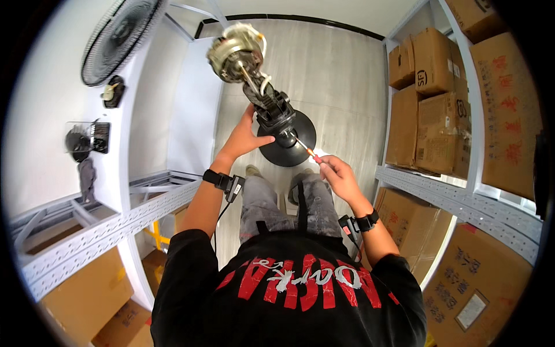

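In the middle stands a pedestal fan with its motor [237, 55] bare, a shaft sticking out and pale wires at its top. Under the motor is a black plastic neck [276, 115], above a round black base [280, 155] on the floor. My left hand [244, 139] grips the neck from the left, thumb in front and the other fingers partly hidden behind it. Between the fingers of my right hand [340, 176] is a screwdriver [313, 155] with a red and yellow handle. Its thin shank points up-left to the lower part of the neck; contact at the tip is too small to tell.
On the left shelf lie a round black fan grille [122, 36], a small black part [114, 92] and other dark parts. Cardboard boxes [436, 124] fill the metal rack [462, 194] on the right. More boxes [87, 295] sit low on the left.
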Demonstrator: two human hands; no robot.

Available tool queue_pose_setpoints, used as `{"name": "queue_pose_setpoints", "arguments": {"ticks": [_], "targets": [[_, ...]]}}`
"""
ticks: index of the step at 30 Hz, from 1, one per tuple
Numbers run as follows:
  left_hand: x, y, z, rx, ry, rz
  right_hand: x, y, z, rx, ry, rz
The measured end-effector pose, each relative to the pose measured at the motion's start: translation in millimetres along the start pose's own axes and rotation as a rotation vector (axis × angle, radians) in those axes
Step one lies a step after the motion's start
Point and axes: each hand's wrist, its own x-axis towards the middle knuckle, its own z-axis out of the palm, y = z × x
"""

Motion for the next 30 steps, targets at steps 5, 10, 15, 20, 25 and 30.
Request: {"name": "queue_pose_setpoints", "arguments": {"ticks": [5,10,15,20,25,30], "targets": [[12.8,-42.4,42.1,-0.252,0.096,0.085,22.0,62.5,14.3,0.099,0.05,-0.242],[21.0,-60.7,57.9,-0.227,0.179,0.362,23.4,81.8,35.9,0.131,0.094,-0.265],[16.1,-67.7,58.7,-0.063,0.263,0.39,13.2,103.5,47.2,0.077,0.213,-0.387],[15.3,-77.7,56.9,0.022,0.277,0.403,-6.7,102.2,57.7,-0.019,0.272,-0.425],[15.4,-88.5,63.9,-0.015,0.289,0.431,-3.9,112.6,61.6,-0.019,0.269,-0.489],[17.4,-86.5,67.5,-0.131,0.251,0.394,-1.2,105.6,54.2,-0.064,0.286,-0.52]]}}
